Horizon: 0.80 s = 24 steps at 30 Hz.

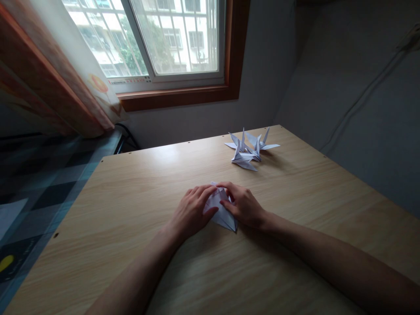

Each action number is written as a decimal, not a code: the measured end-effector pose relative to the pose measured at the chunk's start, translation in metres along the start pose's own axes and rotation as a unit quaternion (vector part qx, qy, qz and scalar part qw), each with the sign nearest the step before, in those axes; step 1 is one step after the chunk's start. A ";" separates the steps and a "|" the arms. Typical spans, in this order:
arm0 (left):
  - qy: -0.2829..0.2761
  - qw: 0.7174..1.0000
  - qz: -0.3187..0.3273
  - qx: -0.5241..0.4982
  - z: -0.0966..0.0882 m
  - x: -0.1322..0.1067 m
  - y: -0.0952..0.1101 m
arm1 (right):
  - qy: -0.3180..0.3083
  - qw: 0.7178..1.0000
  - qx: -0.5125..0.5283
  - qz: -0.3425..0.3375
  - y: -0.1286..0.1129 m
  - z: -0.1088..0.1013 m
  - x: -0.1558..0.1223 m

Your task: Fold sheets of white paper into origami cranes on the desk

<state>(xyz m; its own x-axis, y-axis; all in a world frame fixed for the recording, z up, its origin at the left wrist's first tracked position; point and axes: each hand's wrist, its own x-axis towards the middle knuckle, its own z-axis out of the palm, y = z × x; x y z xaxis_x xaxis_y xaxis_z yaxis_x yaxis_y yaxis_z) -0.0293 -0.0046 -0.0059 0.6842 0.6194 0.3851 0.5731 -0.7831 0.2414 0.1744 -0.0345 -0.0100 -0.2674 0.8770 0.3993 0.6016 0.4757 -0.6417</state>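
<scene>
A partly folded piece of white paper [222, 213] lies flat on the wooden table [131, 227], its pointed end toward me. My left hand [193, 210] rests on its left side, fingers curled with the tips pressing the paper. On the right side, my right hand [243, 203] pinches a fold near the top. Both hands cover much of the sheet.
A small cluster of finished white paper cranes [249, 148] sits at the far right of the table. A window [164, 39] with an orange curtain [55, 83] is behind; a grey wall runs along the right. A checkered surface [39, 183] lies to the left.
</scene>
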 end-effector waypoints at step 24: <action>0.042 0.998 -0.032 -0.028 -0.001 0.000 0.001 | 0.085 0.978 -0.002 -0.190 -0.002 0.002 -0.002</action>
<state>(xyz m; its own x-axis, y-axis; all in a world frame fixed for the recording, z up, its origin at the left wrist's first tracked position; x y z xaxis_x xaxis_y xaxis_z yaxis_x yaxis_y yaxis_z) -0.0292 -0.0056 -0.0050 0.6058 0.6633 0.4393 0.5871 -0.7454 0.3158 0.1725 -0.0368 -0.0109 -0.3433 0.6128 0.7118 0.4857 0.7645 -0.4239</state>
